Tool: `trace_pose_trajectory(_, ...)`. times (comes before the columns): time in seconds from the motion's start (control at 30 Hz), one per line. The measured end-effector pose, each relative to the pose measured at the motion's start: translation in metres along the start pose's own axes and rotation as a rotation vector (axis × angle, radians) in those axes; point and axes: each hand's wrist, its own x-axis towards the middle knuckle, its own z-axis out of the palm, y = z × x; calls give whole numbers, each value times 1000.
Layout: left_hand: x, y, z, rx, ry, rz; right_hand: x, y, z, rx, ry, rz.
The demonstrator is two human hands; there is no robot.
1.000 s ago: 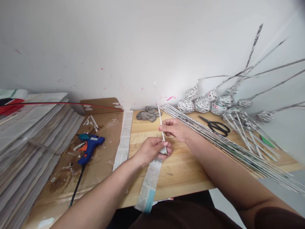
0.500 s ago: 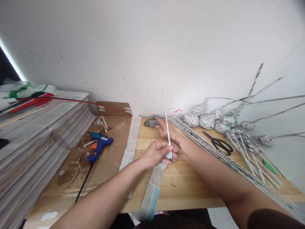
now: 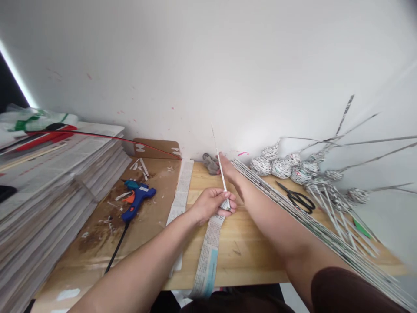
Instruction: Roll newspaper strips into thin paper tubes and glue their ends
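A newspaper strip (image 3: 208,256) hangs from my left hand (image 3: 213,203) down over the table's front edge. Its upper end is wound into a thin pointed tube (image 3: 220,167), which my left fingers pinch near its lower end, the tip leaning up and left. My right hand (image 3: 228,168) is farther back, beside a crumpled grey cloth (image 3: 210,164) by the wall, and its fingers seem to touch the cloth. The tube and the hand itself partly cover those fingers, so their grip is unclear.
Left are a blue glue gun (image 3: 138,202) on stained cardboard (image 3: 156,234) and a tall paper stack (image 3: 81,187). More newspaper strips (image 3: 182,187) lie beside it. Right are long paper tubes (image 3: 293,217), black scissors (image 3: 298,199) and woven paper gourds (image 3: 282,168).
My left hand has shifted slightly left and up with the tube. The right hand's spread fingers have turned and drawn in, and the grey cloth looks more bunched.
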Motion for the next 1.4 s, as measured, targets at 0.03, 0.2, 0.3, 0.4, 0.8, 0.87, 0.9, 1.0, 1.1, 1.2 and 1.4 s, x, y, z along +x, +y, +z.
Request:
trace_pose_trajectory(0.03,0,0,0,5,4,-9,-11,2,-5,139,-6,37)
trace_pose_trajectory(0.2,-1,-2,1,43,-2,-43,-74,13,-30,565,-371,-11)
trace_pose_trajectory(0.3,-2,-4,4,88,-9,-57,-95,15,-34,601,-370,-61)
trace_pose_trajectory(0.4,-3,-7,8,121,-31,-53,-100,15,-28,638,-189,-63)
trace_pose_trajectory(0.8,-6,-4,14,140,-23,-107,-103,15,-25,738,-103,-39)
trace_pose_trajectory(0.87,-7,-4,15,146,-38,-119,-103,14,-26,768,-40,-30)
trace_pose_trajectory(0.9,-7,-4,15,147,-43,-120,-103,14,-26,778,-41,-21)
trace_pose_trajectory(1.0,-7,-5,14,158,-30,-109,-104,14,-28,753,-162,-10)
trace_pose_trajectory(1.1,-7,-5,14,176,-19,-110,-104,14,-28,739,-194,-14)
trace_pose_trajectory(1.2,-7,-4,15,182,-40,-128,-104,15,-27,807,-98,2)
trace_pose_trajectory(1.4,-7,-6,14,170,-34,-140,-105,18,-31,740,-245,-10)
